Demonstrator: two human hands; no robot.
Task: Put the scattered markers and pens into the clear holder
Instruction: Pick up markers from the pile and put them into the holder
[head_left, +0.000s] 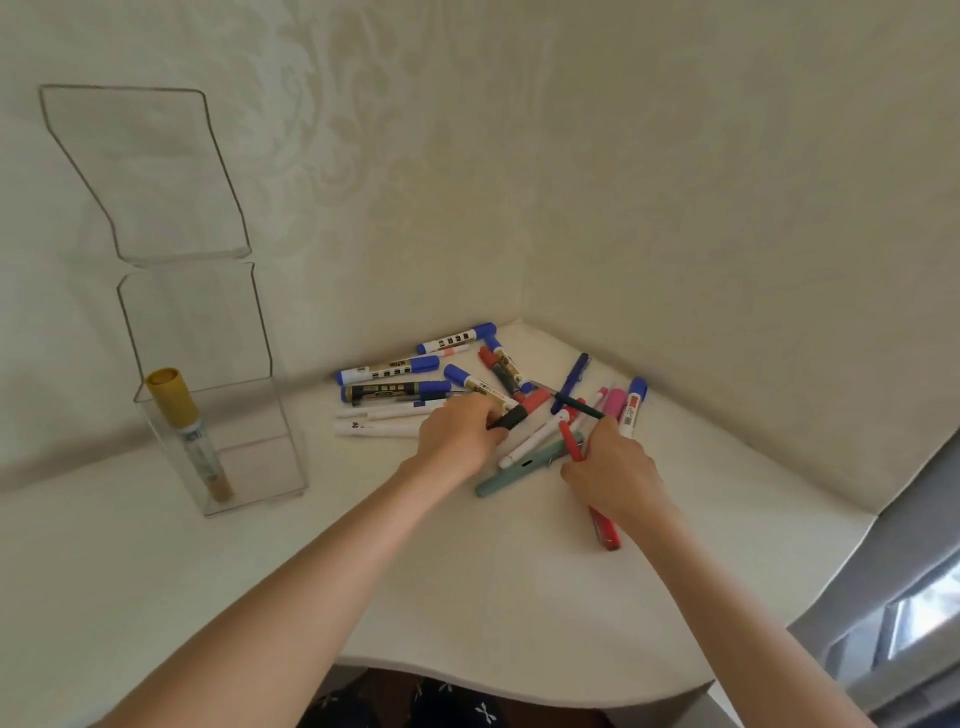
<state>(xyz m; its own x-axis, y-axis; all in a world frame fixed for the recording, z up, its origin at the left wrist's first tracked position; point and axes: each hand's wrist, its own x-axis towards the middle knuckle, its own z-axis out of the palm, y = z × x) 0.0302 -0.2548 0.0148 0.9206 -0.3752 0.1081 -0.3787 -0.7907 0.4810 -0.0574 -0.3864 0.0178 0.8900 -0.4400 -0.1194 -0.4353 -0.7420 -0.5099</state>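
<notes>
My 2 bare forearms (322, 571) reach out over the white curved-edged table (493, 613). My left hand (460, 439) curls its fingers round a marker with a black cap and red barrel (519, 412) and grips it at the near side of the pile. My right hand (613, 470) is closed round a slim red plastic pen (607, 532), whose 2 ends stick out of my grip above and below. Between my 2 hands lie a teal-green pen (511, 475) and a white pen (530, 441). Just beyond my left fingertips lie several blue-capped white markers (389, 369); beyond my right fingertips lies a pink marker (616, 402). Well to the left of my left hand stands the clear square acrylic holder (260, 457), with 1 gold-capped marker (179, 410) leaning inside it.
</notes>
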